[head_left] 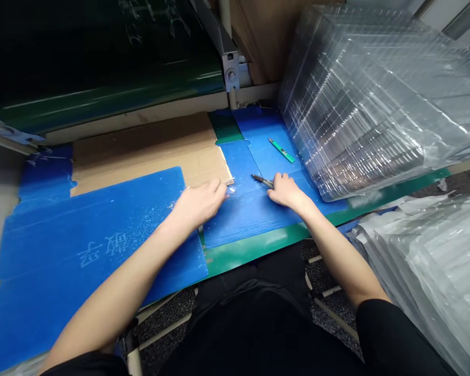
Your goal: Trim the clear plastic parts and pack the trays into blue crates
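Note:
My right hand (285, 190) is closed around the handle end of a slim tool (263, 180) with a dark pointed tip and greyish body; its exact kind is unclear. The tip points left, over a blue plastic sheet (235, 219). To its left, my left hand (203, 201) is closed in a pinch, with something small and shiny showing at the fingertips, too small to name. That hand is at the corner of a brown cardboard sheet (149, 149). A slim green tool (282, 150) with a pointed end lies beyond my right hand.
Tall nested clear plastic trays (376, 104) stand at the right of the table. Whitish plastic sheets or bags (434, 256) are piled lower right. A dark green conveyor belt (121, 89) runs behind, beside a metal bracket (230, 73). A marked blue sheet (62, 297) covers the left.

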Motion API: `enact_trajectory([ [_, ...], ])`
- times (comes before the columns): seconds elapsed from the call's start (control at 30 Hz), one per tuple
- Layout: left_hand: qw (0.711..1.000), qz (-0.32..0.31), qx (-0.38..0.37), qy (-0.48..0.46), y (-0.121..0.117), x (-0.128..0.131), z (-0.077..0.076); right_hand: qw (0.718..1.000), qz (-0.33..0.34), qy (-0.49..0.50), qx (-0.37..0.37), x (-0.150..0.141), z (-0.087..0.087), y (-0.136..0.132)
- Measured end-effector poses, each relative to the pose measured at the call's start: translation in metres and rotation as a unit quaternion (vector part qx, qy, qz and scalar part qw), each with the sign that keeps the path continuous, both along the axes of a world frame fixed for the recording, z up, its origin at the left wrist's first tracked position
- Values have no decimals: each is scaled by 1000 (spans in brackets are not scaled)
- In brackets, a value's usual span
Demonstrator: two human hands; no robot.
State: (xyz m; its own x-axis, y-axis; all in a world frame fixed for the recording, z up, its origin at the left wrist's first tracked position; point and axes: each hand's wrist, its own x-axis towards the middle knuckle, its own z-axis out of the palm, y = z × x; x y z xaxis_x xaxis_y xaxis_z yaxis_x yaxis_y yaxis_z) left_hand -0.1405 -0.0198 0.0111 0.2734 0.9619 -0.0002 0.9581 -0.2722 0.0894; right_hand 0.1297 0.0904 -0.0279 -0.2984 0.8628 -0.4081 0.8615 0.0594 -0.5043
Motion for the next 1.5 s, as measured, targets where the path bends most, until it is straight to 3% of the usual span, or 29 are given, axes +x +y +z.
enact_trajectory([
  [0.07, 982, 60, 38, -177, -13, -6, 9, 997, -11, 73, -32, 18, 4, -21],
  [0.1, 951, 94, 54, -290, -21, -7, 12, 992, -12, 113, -46, 28, 8, -37],
  [0.2, 784, 182, 54, -591, -45, 3, 15, 969, -5, 235, -73, 55, 32, -100],
  [0.27, 679, 212, 49, -701, -54, 18, 10, 922, -11, 358, -147, 64, 52, -144],
  [0.3, 642, 221, 56, -732, -56, 27, 7, 898, -4, 390, -205, 65, 61, -163],
  [0.37, 600, 235, 74, -761, -57, 42, 0, 884, 29, 378, -273, 59, 73, -189],
  [0.47, 599, 240, 101, -757, -55, 57, -7, 919, 86, 281, -264, 38, 75, -202],
  [0.57, 590, 247, 91, -763, -58, 63, -5, 927, 103, 258, -252, 20, 62, -194],
  [0.67, 546, 257, 56, -795, -63, 66, -2, 920, 116, 272, -256, 10, 52, -185],
  [0.8, 487, 237, 5, -841, -66, 69, -1, 899, 154, 293, -287, 2, 53, -182],
  [0.93, 453, 240, -33, -858, -68, 74, 0, 898, 171, 281, -291, -2, 57, -180],
  [1.07, 447, 265, -39, -854, -68, 77, -1, 897, 182, 276, -293, -2, 59, -178],
  [1.23, 434, 222, -10, -873, -68, 77, -6, 894, 175, 277, -306, -4, 60, -179],
  [1.5, 432, 230, 17, -872, -67, 82, -6, 906, 165, 258, -293, -4, 57, -182],
])
